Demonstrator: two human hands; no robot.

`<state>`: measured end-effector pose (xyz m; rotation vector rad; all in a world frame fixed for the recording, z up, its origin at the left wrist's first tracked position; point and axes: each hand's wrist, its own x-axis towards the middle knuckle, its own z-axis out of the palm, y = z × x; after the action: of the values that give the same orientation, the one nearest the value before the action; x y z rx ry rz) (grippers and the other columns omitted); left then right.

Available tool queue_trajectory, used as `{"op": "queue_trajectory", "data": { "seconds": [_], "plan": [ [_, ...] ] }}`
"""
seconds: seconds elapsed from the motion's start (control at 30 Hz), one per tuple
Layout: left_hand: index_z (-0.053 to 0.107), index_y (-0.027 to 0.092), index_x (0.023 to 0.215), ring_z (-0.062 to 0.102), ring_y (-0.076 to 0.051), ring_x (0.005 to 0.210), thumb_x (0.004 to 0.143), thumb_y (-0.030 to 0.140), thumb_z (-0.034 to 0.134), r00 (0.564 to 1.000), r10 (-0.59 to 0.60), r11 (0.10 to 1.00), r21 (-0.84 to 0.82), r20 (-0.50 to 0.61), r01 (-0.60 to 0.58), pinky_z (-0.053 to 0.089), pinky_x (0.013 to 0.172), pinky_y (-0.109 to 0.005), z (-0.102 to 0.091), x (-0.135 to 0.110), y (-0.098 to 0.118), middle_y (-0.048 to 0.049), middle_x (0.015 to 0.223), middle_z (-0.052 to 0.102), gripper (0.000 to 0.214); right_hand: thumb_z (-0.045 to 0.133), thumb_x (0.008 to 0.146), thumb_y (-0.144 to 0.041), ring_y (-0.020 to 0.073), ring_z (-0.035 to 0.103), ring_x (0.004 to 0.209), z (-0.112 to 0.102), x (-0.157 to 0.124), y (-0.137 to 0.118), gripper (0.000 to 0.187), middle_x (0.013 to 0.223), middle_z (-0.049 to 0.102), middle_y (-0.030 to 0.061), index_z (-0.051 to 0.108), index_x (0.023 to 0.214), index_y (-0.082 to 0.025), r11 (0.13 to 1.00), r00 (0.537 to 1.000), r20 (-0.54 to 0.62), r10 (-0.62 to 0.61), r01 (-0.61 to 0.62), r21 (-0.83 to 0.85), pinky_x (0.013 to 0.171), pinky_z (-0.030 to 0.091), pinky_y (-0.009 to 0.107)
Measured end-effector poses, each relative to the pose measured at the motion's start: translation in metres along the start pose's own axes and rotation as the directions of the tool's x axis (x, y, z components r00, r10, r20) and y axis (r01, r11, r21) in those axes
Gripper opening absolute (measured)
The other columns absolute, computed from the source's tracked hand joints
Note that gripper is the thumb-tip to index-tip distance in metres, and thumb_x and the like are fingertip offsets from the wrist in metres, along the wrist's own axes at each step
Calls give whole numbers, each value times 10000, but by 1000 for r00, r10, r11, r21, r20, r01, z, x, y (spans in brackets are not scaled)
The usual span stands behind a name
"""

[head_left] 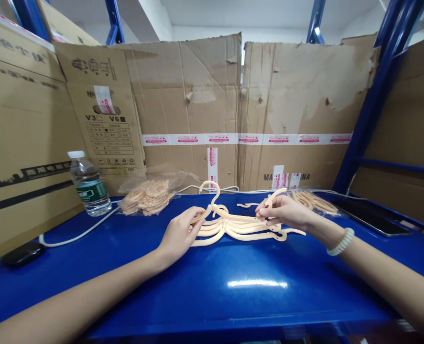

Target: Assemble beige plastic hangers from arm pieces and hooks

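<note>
A stack of several cream plastic hangers (233, 228) lies on the blue shelf surface (233, 291) in the middle. My left hand (178, 234) grips the left ends of the stack, fingers curled round them. My right hand (285, 212) pinches the right end of the top hanger, whose hook (212, 187) rises at the back. A white bead bracelet (341, 242) is on my right wrist.
A clear bag of more cream hangers (149, 195) lies at back left beside a water bottle (89, 184). Another bundle of hangers (314, 200) lies back right, near a dark tablet (369, 217). A black device (22, 253) and white cable (79, 234) sit left. Cardboard walls (240, 110) surround the shelf.
</note>
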<state>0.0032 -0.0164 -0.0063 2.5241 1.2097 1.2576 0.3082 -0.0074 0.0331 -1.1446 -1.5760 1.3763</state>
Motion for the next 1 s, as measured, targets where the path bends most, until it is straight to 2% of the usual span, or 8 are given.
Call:
{"op": "queue_trajectory", "data": {
  "seconds": [0.13,0.23,0.33,0.57,0.7,0.87,1.0],
  "plan": [
    [568,212,1023,642,-176,912,898,235,481,1000,6,1000,-9,-15,-6,480,787,-268,0,0,0,-23,994,669,154,837,594,-299,111,628,712,1,1,4,288,787,662,41,663,711,-101,998,999,20,32,-33,53,645,549,206],
    [569,218,1030,642,-173,919,895,230,492,1000,4,1000,-24,-22,-4,479,794,-261,0,-1,-1,-18,997,669,156,834,614,-283,170,681,804,1,1,5,292,835,685,71,642,751,-110,979,990,92,109,-123,164,626,560,202],
    [568,221,1043,636,-174,935,892,224,502,1000,12,1000,-26,-29,-13,476,807,-264,0,-1,-2,-19,1012,666,164,825,634,-232,196,706,803,-1,1,5,275,821,703,87,610,757,-112,948,973,157,167,-203,246,605,567,194],
    [566,204,1044,631,-174,928,903,218,491,997,64,998,-13,-49,-65,476,806,-271,1,-2,-3,-35,1012,658,160,733,745,-153,184,714,792,-5,3,8,158,783,722,132,586,762,-97,933,953,234,194,-253,256,689,582,213],
    [568,202,1046,627,-176,925,909,224,490,996,74,997,-16,-54,-75,478,800,-272,1,-2,-3,-39,1003,653,160,735,739,-140,165,713,769,-3,3,8,154,750,716,104,590,717,-96,937,954,239,180,-240,253,699,583,197],
    [569,203,1048,628,-177,917,911,224,486,995,85,996,-10,-60,-85,481,791,-273,1,-2,-4,-39,995,653,161,746,696,-63,138,709,718,1,2,7,170,712,691,54,582,680,-103,945,968,175,179,-219,244,684,581,168],
    [573,202,1049,627,-180,918,912,223,484,994,89,996,-10,-64,-90,485,791,-277,1,-2,-4,-45,998,653,164,750,707,-97,147,710,738,-1,2,8,179,738,699,58,572,698,-109,944,962,177,210,-246,220,684,588,199]
  ]
}}
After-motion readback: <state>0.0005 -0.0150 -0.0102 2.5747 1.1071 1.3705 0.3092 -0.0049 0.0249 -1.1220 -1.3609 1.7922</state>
